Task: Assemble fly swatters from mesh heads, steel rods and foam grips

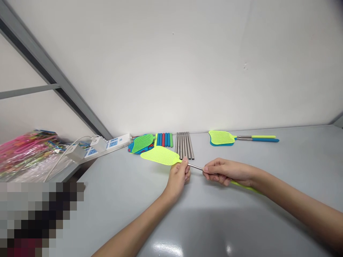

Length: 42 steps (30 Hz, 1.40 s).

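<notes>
Between my hands, above the table, is a yellow-green fly swatter (pixel 160 155) with a thin metal rod. My left hand (pixel 180 174) is closed around its neck, where the perforated head meets the rod. My right hand (pixel 218 172) grips the rod farther right, and the yellow-green handle shows beneath my right wrist. Behind my left hand lie several bare metal tubes (pixel 184 145) side by side. Left of them is a row of coloured handle grips (pixel 164 140) in blue, red and green. A pile of loose swatter heads (pixel 142 144), green on top, lies beside those grips.
Two whole fly swatters (pixel 222 138), yellow-green over blue, lie at the back right near the wall. A white power strip (pixel 115 143) with plugged-in adapters and a cable runs along the left edge. Beyond it are plastic-wrapped pink and green goods (pixel 32 153). The grey table (pixel 300 157) meets a white wall.
</notes>
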### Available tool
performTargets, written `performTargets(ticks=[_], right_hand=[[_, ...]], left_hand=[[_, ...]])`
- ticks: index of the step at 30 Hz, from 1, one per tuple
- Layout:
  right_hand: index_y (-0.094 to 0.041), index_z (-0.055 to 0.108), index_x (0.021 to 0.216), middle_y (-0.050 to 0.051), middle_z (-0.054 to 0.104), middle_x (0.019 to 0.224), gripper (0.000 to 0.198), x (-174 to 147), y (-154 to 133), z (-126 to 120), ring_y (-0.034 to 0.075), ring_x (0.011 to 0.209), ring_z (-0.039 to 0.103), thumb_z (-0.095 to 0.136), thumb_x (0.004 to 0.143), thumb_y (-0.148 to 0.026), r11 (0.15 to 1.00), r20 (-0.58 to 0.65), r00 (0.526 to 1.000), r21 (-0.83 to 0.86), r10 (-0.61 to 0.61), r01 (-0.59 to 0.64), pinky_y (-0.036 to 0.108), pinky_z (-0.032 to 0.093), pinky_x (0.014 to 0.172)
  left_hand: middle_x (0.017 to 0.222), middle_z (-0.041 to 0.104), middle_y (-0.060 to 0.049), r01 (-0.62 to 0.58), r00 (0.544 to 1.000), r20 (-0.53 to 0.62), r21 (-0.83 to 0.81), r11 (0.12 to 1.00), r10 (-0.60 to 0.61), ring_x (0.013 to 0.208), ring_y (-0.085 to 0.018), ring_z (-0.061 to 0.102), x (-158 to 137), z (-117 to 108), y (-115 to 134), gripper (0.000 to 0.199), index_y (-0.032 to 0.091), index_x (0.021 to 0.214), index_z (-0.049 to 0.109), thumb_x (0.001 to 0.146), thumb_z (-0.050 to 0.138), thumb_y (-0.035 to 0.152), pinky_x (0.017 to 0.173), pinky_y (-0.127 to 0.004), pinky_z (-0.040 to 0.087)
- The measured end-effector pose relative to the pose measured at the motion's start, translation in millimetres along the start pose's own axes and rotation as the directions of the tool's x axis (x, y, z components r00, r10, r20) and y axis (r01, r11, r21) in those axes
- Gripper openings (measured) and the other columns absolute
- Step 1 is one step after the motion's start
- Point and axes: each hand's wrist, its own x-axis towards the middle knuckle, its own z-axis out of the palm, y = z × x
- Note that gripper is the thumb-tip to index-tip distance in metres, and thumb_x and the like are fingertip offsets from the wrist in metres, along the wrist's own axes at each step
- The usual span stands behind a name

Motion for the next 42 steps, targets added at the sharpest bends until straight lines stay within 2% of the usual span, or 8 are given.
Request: performTargets(ticks=[7,13,16,27,31,34,38,42], right_hand=[[-0.015,0.051,0.069,-0.005,0.035,0.059,0.025,-1,0,-2,0.004,0.046,0.023,0.048,0.077,-0.038,1.0,0.0,1.0,-0.014,-0.012,0.012,0.015,0.019,0.039],[-0.015,0.051,0.068,-0.005,0.034,0.058,0.026,0,4,-4,0.004,0.045,0.022,0.049,0.077,-0.04,1.0,0.027,1.0,-0.01,0.01,-0.01,0.016,0.016,0.038],[-0.015,0.051,0.068,-0.005,0.033,0.058,0.028,-2,6,-5,0.004,0.045,0.022,0.05,0.076,-0.042,1.0,0.04,0.999,-0.019,0.021,-0.02,0.016,0.016,0.038],[-0.014,0.053,0.068,-0.005,0.035,0.056,0.03,-7,4,3,0.004,0.046,0.026,0.049,0.078,-0.042,0.999,0.063,0.998,-0.045,0.005,-0.003,0.016,0.02,0.039],[-0.014,0.054,0.067,-0.005,0.037,0.052,0.03,-9,4,11,0.005,0.044,0.03,0.046,0.08,-0.04,0.992,0.103,0.995,-0.123,-0.008,0.02,0.017,0.023,0.04],[-0.014,0.053,0.065,-0.004,0.039,0.052,0.03,-9,4,13,0.004,0.042,0.03,0.046,0.08,-0.039,0.988,0.096,0.995,-0.154,-0.013,0.028,0.018,0.023,0.039],[-0.014,0.051,0.06,-0.006,0.036,0.047,0.034,-8,6,13,0.004,0.04,0.028,0.046,0.079,-0.041,0.987,0.078,0.997,-0.161,-0.011,0.024,0.018,0.019,0.037],[-0.014,0.051,0.057,-0.007,0.032,0.041,0.035,-7,7,10,0.004,0.037,0.025,0.048,0.078,-0.043,0.984,0.064,0.998,-0.177,-0.014,0.025,0.018,0.017,0.035]], left_hand=[[0.035,0.025,0.009,-0.05,0.999,-0.01,-0.002,0.999,0.05,0.033,-0.003,0.018,4,-3,1,0.047,0.018,0.05,0.029,0.072,0.048,0.056,0.037,-0.019,0.013],[0.035,0.024,0.009,0.012,1.0,0.001,-0.058,0.998,-0.012,0.033,-0.003,0.017,-1,1,-2,0.047,0.018,0.052,0.03,0.072,0.047,0.057,0.037,-0.02,0.011],[0.035,0.026,0.009,0.005,1.0,0.009,-0.04,0.999,-0.004,0.033,-0.003,0.019,-4,4,-5,0.048,0.018,0.05,0.031,0.072,0.047,0.057,0.038,-0.02,0.014],[0.038,0.029,0.007,0.011,0.988,0.151,0.102,0.995,-0.026,0.037,-0.004,0.023,-15,13,-3,0.048,0.016,0.048,0.036,0.074,0.043,0.056,0.04,-0.021,0.016],[0.036,0.029,0.007,0.067,0.955,0.276,0.153,0.986,-0.108,0.034,-0.004,0.021,-21,16,-2,0.049,0.015,0.046,0.044,0.075,0.044,0.053,0.038,-0.022,0.014],[0.034,0.033,0.005,0.153,0.91,0.359,0.172,0.973,-0.206,0.031,-0.004,0.026,-21,13,0,0.048,0.014,0.043,0.046,0.077,0.043,0.047,0.036,-0.021,0.015],[0.037,0.041,0.003,0.259,0.84,0.453,0.151,0.954,-0.3,0.031,-0.006,0.036,-19,8,2,0.045,0.011,0.053,0.055,0.079,0.039,0.044,0.035,-0.02,0.02],[0.037,0.044,0.001,0.281,0.793,0.512,0.172,0.944,-0.329,0.03,-0.006,0.037,-16,8,4,0.049,0.01,0.06,0.057,0.082,0.032,0.046,0.035,-0.02,0.018]])
